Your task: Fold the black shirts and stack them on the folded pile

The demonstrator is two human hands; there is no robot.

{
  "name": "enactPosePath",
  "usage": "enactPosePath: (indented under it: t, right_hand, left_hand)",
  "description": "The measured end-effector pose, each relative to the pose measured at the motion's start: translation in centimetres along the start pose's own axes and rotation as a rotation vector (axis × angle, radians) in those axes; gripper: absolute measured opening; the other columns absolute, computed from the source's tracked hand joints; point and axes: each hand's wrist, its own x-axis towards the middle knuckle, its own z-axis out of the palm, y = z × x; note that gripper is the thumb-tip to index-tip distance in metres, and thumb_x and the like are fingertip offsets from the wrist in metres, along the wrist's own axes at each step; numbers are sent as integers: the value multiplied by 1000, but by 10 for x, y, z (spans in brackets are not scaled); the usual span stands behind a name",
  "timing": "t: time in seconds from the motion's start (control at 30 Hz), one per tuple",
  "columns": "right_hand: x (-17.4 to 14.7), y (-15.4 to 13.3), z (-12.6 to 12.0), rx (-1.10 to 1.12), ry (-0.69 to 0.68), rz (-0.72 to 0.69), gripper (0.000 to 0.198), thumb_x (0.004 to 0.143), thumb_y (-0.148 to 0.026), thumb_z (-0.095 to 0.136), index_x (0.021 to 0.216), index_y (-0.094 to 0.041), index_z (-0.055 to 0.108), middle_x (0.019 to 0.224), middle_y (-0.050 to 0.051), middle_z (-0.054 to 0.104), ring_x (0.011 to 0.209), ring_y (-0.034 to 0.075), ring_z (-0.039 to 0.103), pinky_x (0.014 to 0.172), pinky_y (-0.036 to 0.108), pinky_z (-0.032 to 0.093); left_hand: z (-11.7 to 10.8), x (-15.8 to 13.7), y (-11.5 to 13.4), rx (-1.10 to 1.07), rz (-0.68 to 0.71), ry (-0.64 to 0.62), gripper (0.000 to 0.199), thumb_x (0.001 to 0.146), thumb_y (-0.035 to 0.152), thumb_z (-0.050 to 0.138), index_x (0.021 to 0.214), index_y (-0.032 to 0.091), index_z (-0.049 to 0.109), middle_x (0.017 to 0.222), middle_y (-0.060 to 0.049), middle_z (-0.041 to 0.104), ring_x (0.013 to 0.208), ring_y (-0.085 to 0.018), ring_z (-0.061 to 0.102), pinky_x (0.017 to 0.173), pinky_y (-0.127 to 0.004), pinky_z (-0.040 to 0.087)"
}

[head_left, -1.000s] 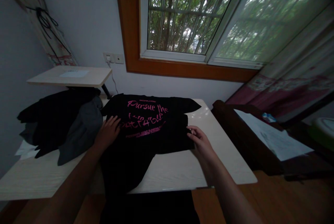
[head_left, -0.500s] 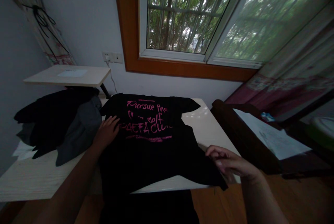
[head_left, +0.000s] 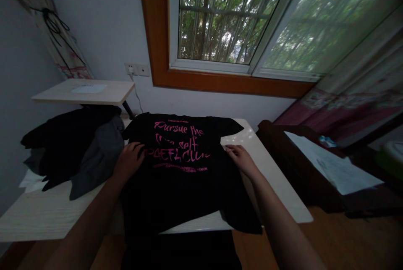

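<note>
A black T-shirt [head_left: 185, 194] with pink lettering lies spread on the pale table, its neck end toward the window. At its left edge, just below the sleeve, my left hand [head_left: 129, 160] has its fingers curled onto the fabric, closed on it. Opposite, my right hand [head_left: 242, 158] pinches the shirt's right edge beside the lettering, thumb mostly hidden. The lower right corner of the shirt flares out to the table's front edge, and some wrinkles break up the print.
Black and grey folded clothes [head_left: 78, 148] are heaped on the left of the table [head_left: 40, 215], partly under a small raised shelf [head_left: 85, 91]. Right of the table stands a dark brown piece of furniture [head_left: 302, 177] with a white sheet [head_left: 330, 163] on it. A window [head_left: 233, 18] is behind.
My right hand has moved from the shirt's lower right corner up and inward to its right edge. My left hand's fingers have curled in at the left edge.
</note>
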Motion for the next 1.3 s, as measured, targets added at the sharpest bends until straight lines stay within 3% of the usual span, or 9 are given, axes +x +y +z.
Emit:
enactPosePath:
  t: [0.13, 0.27, 0.63, 0.83, 1.3]
  right_hand:
    - [14, -13, 32, -378, -31, -165, 42, 97, -42, 52, 130, -23, 68, 134, 13, 63, 129, 30, 52, 112, 47, 37]
    - [19, -21, 51, -529, -10, -215, 48, 101, -41, 44, 140, -16, 59, 144, 14, 57, 138, 31, 44, 117, 48, 32]
    - [36, -36, 62, -607, 17, -118, 47, 101, -31, 38, 144, -18, 53, 152, 10, 51, 146, 30, 35, 118, 53, 27]
    - [50, -39, 67, -609, 21, -89, 49, 100, -30, 36, 145, -18, 52, 152, 10, 51, 146, 30, 35, 118, 53, 27]
    - [90, -35, 80, -623, 29, -23, 47, 103, -34, 32, 140, -18, 56, 151, 12, 51, 147, 32, 33, 115, 51, 29]
  left_hand:
    - [-1, 2, 3, 10, -3, -2, 41, 98, 39, 42, 129, 20, 63, 133, -11, 60, 125, -29, 54, 112, -47, 42]
    - [1, 7, 2, 17, 26, -19, 44, 98, 38, 42, 133, 19, 61, 139, -12, 58, 131, -30, 51, 115, -47, 39]
    - [22, 46, -9, 44, 62, -67, 48, 97, 31, 37, 138, 14, 55, 147, -13, 53, 139, -28, 45, 119, -45, 36]
    - [40, 75, -19, 61, 102, -66, 52, 94, 27, 35, 137, 4, 54, 146, -20, 52, 140, -30, 44, 119, -46, 35]
    - [61, 125, -37, 40, 146, -54, 53, 94, 29, 37, 138, 6, 55, 148, -19, 51, 140, -30, 45, 120, -45, 34]
